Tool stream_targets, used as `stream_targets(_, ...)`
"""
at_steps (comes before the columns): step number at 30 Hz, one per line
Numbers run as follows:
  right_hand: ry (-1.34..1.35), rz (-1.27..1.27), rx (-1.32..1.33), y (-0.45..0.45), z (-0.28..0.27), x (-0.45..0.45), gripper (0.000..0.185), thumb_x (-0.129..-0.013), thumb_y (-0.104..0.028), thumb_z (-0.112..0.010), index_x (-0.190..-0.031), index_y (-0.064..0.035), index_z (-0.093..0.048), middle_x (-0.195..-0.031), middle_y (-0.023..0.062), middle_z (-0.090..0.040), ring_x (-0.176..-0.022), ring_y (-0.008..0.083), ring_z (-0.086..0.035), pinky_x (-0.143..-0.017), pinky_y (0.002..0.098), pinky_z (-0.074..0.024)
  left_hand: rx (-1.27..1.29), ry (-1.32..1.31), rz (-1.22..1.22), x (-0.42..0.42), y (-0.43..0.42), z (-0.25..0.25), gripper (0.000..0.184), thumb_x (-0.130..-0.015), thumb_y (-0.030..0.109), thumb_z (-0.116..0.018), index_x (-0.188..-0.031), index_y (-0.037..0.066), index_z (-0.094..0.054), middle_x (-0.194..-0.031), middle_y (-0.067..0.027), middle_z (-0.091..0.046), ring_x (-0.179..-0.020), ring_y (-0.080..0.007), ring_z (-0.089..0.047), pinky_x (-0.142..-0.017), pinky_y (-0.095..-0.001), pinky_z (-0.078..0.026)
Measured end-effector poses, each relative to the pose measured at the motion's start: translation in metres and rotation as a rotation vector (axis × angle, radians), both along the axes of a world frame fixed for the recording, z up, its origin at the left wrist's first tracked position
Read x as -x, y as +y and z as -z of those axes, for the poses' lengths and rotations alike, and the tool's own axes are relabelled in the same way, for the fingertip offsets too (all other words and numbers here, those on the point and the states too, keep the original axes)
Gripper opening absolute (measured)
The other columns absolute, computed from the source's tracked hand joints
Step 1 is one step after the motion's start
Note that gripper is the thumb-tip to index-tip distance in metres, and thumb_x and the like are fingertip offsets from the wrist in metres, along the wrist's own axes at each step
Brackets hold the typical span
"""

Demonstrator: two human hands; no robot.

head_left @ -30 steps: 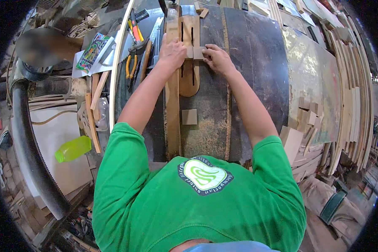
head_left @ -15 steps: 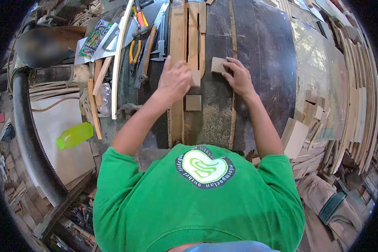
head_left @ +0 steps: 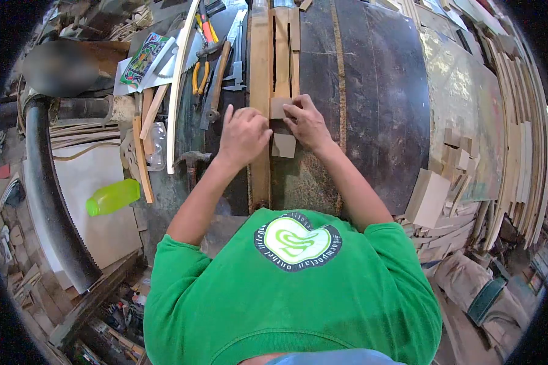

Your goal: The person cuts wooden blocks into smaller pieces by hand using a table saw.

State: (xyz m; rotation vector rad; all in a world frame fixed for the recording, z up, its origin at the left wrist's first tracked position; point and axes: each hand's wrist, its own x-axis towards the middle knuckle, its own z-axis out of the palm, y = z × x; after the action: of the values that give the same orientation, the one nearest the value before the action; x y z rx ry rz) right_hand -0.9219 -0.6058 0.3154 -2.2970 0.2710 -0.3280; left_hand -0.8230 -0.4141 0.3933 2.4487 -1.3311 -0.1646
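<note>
My right hand [head_left: 309,125] pinches a small square wooden block [head_left: 278,107] between thumb and fingers, at the near end of a slotted wooden board [head_left: 282,55]. A second square block [head_left: 284,146] lies slightly turned on the bench just below it. My left hand [head_left: 245,135] is over the long wooden strip [head_left: 260,176], left of the two blocks. Its fingers are curled, with one finger sticking out; whatever they may hold is hidden.
Left of the strip lie a caliper [head_left: 238,64], orange-handled pliers [head_left: 201,79] and hammers, one [head_left: 192,159] beside my left forearm. A long pale strip [head_left: 179,91] stands farther left. A green bottle [head_left: 112,196] lies at left. Wood offcuts [head_left: 429,198] are piled at right.
My right hand has moved left with a block to the slotted board. My left hand has shifted left and slightly down, off the block it held. The lower block is now turned.
</note>
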Motion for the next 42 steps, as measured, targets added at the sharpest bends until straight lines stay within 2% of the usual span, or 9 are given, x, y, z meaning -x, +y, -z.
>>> stream_targets(1, 0.001, 0.012, -0.041, 0.0, -0.006, 0.0, 0.03, -0.085, -0.007, -0.078, -0.115, -0.0041, -0.074, -0.126, 0.0161, -0.061, -0.105, 0.0356, -0.069, -0.091, 0.0428, -0.0575, 0.032, -0.02, -0.017, -0.005, -0.002, 0.002, 0.024, -0.081, 0.024, -0.082, -0.099, 0.012, -0.072, -0.11, -0.0042, -0.067, -0.119, -0.0257, -0.062, -0.118, -0.0604, -0.033)
stream_targets(6, -0.037, -0.047, -0.037, -0.014, -0.002, 0.0, 0.028, -0.088, -0.007, -0.073, -0.116, -0.0041, -0.074, -0.12, 0.0163, -0.065, -0.106, 0.0368, -0.068, -0.092, 0.0427, -0.057, 0.072, -0.149, 0.051, -0.021, -0.032, 0.016, 0.027, -0.079, 0.024, -0.083, -0.101, 0.011, -0.072, -0.115, -0.0033, -0.068, -0.127, -0.0255, -0.059, -0.118, -0.0612, -0.033)
stream_targets(8, -0.04, -0.063, -0.053, -0.017, 0.001, 0.0, 0.028, -0.088, -0.007, -0.071, -0.116, -0.0043, -0.074, -0.118, 0.016, -0.067, -0.106, 0.0371, -0.068, -0.092, 0.0429, -0.0567, -0.211, -0.246, 0.136, -0.023, -0.045, 0.017, 0.04, -0.077, 0.024, -0.086, -0.113, 0.014, -0.071, -0.131, -0.0021, -0.063, -0.138, -0.0266, -0.051, -0.119, -0.0611, -0.029)
stream_targets(11, -0.064, -0.051, -0.035, -0.021, 0.0, 0.0, 0.025, -0.089, -0.008, -0.071, -0.113, -0.0031, -0.074, -0.114, 0.0157, -0.07, -0.103, 0.0367, -0.07, -0.09, 0.041, -0.0575, -0.294, -0.318, 0.16, -0.028, -0.057, 0.027, 0.034, -0.077, 0.024, -0.084, -0.106, 0.011, -0.072, -0.125, -0.0036, -0.068, -0.141, -0.0283, -0.05, -0.12, -0.0634, -0.027)
stream_targets(15, -0.151, 0.145, -0.169, -0.032, -0.008, 0.012, 0.019, -0.087, -0.009, -0.07, -0.105, -0.0038, -0.074, -0.107, 0.0168, -0.072, -0.099, 0.0364, -0.071, -0.087, 0.0415, -0.058, -0.32, -0.358, 0.157, -0.036, -0.067, 0.025, 0.028, -0.078, 0.025, -0.082, -0.1, 0.01, -0.073, -0.115, -0.0053, -0.073, -0.141, -0.0288, -0.051, -0.121, -0.0642, -0.026)
stream_targets(22, -0.091, 0.503, -0.066, -0.095, 0.009, 0.074, 0.017, -0.092, -0.011, -0.07, -0.106, -0.0046, -0.076, -0.105, 0.0143, -0.074, -0.092, 0.0305, -0.074, -0.082, 0.0387, -0.0582, -0.377, -0.384, 0.142, -0.07, -0.099, 0.025, 0.03, -0.079, 0.025, -0.082, -0.104, 0.011, -0.074, -0.119, -0.0047, -0.072, -0.141, -0.0275, -0.051, -0.121, -0.0661, -0.025)
stream_targets(29, -0.087, 0.525, -0.043, -0.099, 0.006, 0.094, 0.014, -0.092, -0.006, -0.07, -0.106, -0.0044, -0.074, -0.099, 0.0115, -0.072, -0.083, 0.024, -0.071, -0.076, 0.0347, -0.0566, -0.425, -0.37, 0.114, -0.091, -0.115, 0.027, 0.03, -0.081, 0.025, -0.082, -0.107, 0.012, -0.074, -0.121, -0.0048, -0.072, -0.142, -0.0279, -0.052, -0.121, -0.0666, -0.026)
stream_targets(41, -0.209, 0.475, 0.122, -0.101, 0.023, 0.096, 0.015, -0.088, -0.005, -0.067, -0.103, -0.005, -0.071, -0.103, 0.0142, -0.072, -0.093, 0.0345, -0.071, -0.081, 0.0409, -0.0576, -0.38, -0.447, 0.103, -0.123, -0.137, 0.034, 0.03, -0.082, 0.028, -0.08, -0.107, 0.015, -0.072, -0.118, -0.0015, -0.072, -0.137, -0.0262, -0.056, -0.12, -0.0684, -0.026)
stream_targets(42, -0.211, 0.48, 0.125, -0.1, 0.021, 0.096, 0.015, -0.088, -0.005, -0.067, -0.103, -0.005, -0.071, -0.103, 0.0142, -0.072, -0.093, 0.0345, -0.071, -0.081, 0.0409, -0.0576, -0.371, -0.389, 0.084, -0.124, -0.14, 0.028, 0.022, -0.085, 0.019, -0.073, -0.106, 0.013, -0.074, -0.117, -0.0033, -0.073, -0.136, -0.0269, -0.057, -0.121, -0.0679, -0.024)
